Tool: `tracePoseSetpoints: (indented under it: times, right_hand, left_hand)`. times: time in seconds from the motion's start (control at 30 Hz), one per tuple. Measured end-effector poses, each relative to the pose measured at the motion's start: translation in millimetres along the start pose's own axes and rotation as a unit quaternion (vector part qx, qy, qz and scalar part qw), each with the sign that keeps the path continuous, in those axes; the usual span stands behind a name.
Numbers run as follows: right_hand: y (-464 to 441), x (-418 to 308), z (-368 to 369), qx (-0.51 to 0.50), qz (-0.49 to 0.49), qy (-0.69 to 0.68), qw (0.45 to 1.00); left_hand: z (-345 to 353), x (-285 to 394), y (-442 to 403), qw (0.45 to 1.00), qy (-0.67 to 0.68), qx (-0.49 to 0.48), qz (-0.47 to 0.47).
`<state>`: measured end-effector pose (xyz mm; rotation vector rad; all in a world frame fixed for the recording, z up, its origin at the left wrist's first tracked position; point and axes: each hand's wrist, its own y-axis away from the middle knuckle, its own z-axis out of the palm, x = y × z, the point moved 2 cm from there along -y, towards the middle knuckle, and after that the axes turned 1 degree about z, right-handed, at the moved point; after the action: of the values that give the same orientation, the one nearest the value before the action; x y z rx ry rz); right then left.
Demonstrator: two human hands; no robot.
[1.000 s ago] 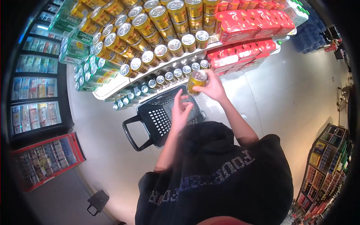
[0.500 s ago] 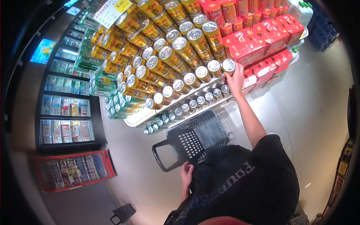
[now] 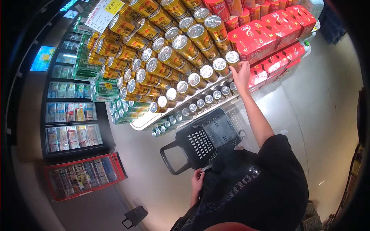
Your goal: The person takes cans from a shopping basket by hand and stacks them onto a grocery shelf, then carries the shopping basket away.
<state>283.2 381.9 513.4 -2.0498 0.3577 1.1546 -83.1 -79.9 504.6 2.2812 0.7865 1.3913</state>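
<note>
A gold drink can (image 3: 232, 57) with a silver top stands at the right end of the front row of cans. My right hand (image 3: 241, 75) is closed on its near side, thumb and fingers against the lower part; some of the grip is hidden. Similar gold cans (image 3: 184, 87) stand beside it and in stacked rows behind. Low beside my body, my left hand (image 3: 197, 179) hangs with its fingers loosely bent and apart, near a black shopping basket (image 3: 198, 144). Nothing shows in that hand. The basket's handle (image 3: 167, 156) extends to the left.
Red drink packs (image 3: 252, 40) are stacked right of the gold cans. Green can packs (image 3: 106, 91) stand on the left, near a price sign (image 3: 104, 15). Fridges (image 3: 71, 111) and a red-framed chest freezer (image 3: 83, 175) line the left side. Another black basket (image 3: 135, 216) lies on the floor.
The can at my right hand has shifted slightly back, away from me, relative to its neighbour. My right hand now sits lower on it. My left hand stays near my body.
</note>
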Motion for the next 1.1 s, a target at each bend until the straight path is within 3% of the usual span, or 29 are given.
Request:
tracePoseSetpoints:
  times: [0.23,0.33,0.4,0.47,0.5,0.53,0.57,0.6,0.63,0.67,0.7,0.73,0.77,0.8,0.83,0.9,1.0,1.1]
  right_hand:
    - [53.2,20.7,0.1,-0.058,0.099,-0.048,0.992]
    - [114.9,32.9,-9.3,-0.158,0.131,-0.097,0.974]
    - [171.5,48.9,-26.5,-0.296,0.169,-0.078,0.937]
    - [240.1,64.4,-63.3,-0.452,0.163,-0.085,0.873]
    - [269.5,73.8,-90.3,-0.594,0.166,0.01,0.787]
    - [312.8,110.7,-114.7,-0.708,0.099,0.069,0.695]
    - [339.2,110.6,-142.6,-0.781,0.056,0.168,0.599]
    - [361.0,109.9,-176.6,-0.82,0.038,0.185,0.54]
    - [389.4,132.5,-213.6,-0.814,0.081,0.134,0.559]
    - [398.8,117.1,-241.5,-0.816,0.127,0.172,0.537]
    - [410.9,102.5,-266.2,-0.778,0.2,0.198,0.562]
    - [441.4,128.0,-308.0,-0.71,0.126,0.069,0.689]
    - [449.6,102.7,-326.4,-0.715,0.155,0.202,0.651]
    - [465.5,87.2,-342.3,-0.744,0.183,0.312,0.562]
    - [477.7,55.1,-369.4,-0.621,0.452,0.084,0.636]
    - [493.8,-9.4,-414.3,-0.558,0.561,-0.005,0.611]
    - [509.8,-77.2,-463.9,-0.643,0.497,0.098,0.574]
    - [527.8,-120.3,-490.0,-0.664,0.48,0.129,0.559]
  left_hand:
    - [-8.6,-33.6,3.8,1.0,0.024,0.009,0.011]
    - [-20.3,-61.0,-1.2,0.999,0.036,0.027,0.018]
    - [-35.4,-70.7,-1.0,0.998,-0.012,0.069,-0.005]
    - [-52.9,-126.3,-3.5,0.993,-0.032,0.111,0.02]
    - [-62.1,-151.0,1.1,0.993,-0.029,0.119,0.002]
    - [-70.7,-211.9,1.6,0.992,-0.041,0.108,-0.051]
    - [-82.6,-226.3,15.0,0.99,-0.017,0.06,-0.123]
    - [-93.5,-237.3,32.3,0.993,-0.074,0.067,-0.065]
    - [-105.5,-235.3,53.9,0.98,0.002,-0.03,-0.196]
    - [-112.8,-254.4,78.1,0.983,0.005,-0.119,-0.141]
    - [-125.0,-248.1,102.4,0.942,-0.037,-0.249,-0.223]
    - [-109.4,-327.6,125.6,0.904,-0.056,-0.356,-0.23]
    - [-112.2,-360.2,150.9,0.864,-0.093,-0.423,-0.257]
    - [-119.5,-374.8,169.3,0.846,-0.109,-0.436,-0.286]
    - [-128.2,-390.5,180.5,0.855,-0.095,-0.399,-0.319]
    - [-145.9,-405.5,199.6,0.869,-0.059,-0.316,-0.377]
    - [-155.7,-432.2,204.6,0.881,-0.016,-0.254,-0.399]
    - [-154.0,-439.4,187.3,0.899,0.022,-0.213,-0.383]
